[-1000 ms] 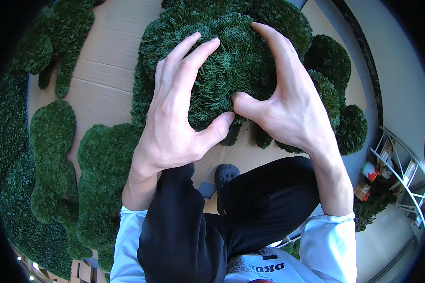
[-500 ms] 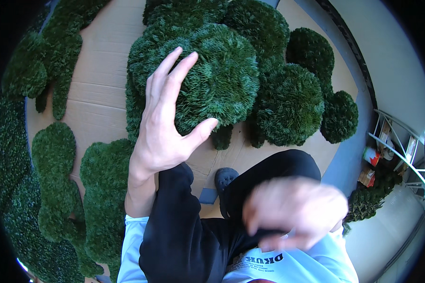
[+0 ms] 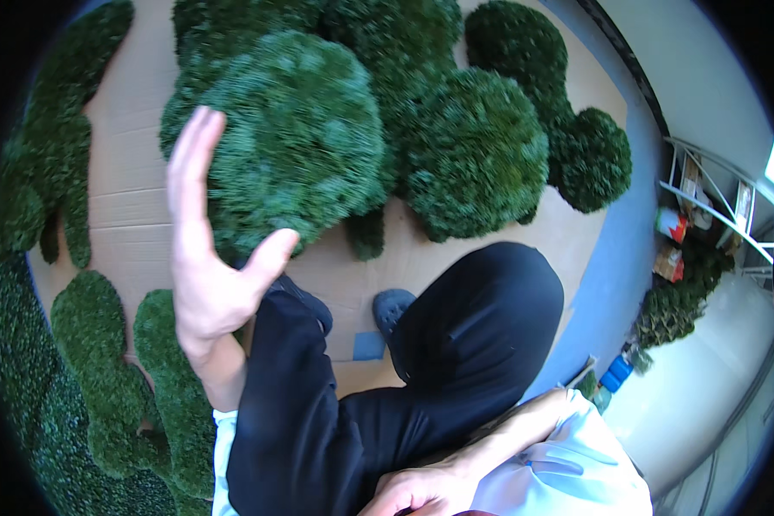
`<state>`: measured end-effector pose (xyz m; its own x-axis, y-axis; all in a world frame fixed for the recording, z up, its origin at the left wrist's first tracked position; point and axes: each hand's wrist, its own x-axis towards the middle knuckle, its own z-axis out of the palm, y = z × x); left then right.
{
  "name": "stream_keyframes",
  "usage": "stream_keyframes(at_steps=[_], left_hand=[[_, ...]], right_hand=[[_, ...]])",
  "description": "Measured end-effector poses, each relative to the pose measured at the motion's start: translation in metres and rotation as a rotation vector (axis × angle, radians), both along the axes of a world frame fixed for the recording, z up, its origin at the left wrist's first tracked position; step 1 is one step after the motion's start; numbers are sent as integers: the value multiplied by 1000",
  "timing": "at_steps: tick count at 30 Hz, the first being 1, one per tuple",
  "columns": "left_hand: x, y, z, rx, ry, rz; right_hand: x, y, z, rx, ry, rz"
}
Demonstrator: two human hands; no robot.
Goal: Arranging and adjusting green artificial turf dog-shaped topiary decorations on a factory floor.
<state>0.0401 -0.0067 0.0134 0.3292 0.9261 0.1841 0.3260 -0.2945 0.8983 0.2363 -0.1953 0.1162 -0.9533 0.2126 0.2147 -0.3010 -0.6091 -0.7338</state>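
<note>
The cardboard sheet (image 3: pixel 127 193) spreads widest, bearing clumps of green artificial foliage; on it, at upper left of centre, sits the large foliage ball (image 3: pixel 305 138), in front of and overlapping darker clumps; its outline is nearly round, so no long axis stands out. A smaller foliage ball (image 3: pixel 477 153) lies just to its right; the left hand (image 3: pixel 205 279) is much the nearer one, curved at the large ball's left and lower-left edge, so that the ball lies ahead and to the right of its palm; the hand is wide, thumb and fingers well apart; whether they press the foliage, I cannot tell. The right hand (image 3: pixel 421 492) lies well apart at the lower edge, partly cut off; its grip cannot be told; finest of all, the large ball's short, dense, needle-like tufts look blurred, mid-green with paler, bluish tips.
</note>
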Motion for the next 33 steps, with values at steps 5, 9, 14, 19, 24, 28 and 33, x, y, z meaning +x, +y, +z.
stream_keyframes(at_steps=[5,9,14,19,24,28,33], left_hand=[[2,-6,-9,15,-36,33],[6,-8,-13,-14,17,60],[5,-8,-8,-65,-38,59],[3,-8,-14,-112,-144,56],[-7,-3,-17,-5,-38,11],[-10,-4,-15,59,38,14],[-10,-5,-18,-16,-78,26]], right_hand=[[8,-15,0,-53,28,-106],[17,-18,-3,-115,37,-171],[25,-13,-6,-136,76,-190],[23,-7,-8,-138,97,-166],[19,0,-8,-136,99,-151],[16,0,-5,-134,113,-147],[12,4,-5,-158,115,-164]])
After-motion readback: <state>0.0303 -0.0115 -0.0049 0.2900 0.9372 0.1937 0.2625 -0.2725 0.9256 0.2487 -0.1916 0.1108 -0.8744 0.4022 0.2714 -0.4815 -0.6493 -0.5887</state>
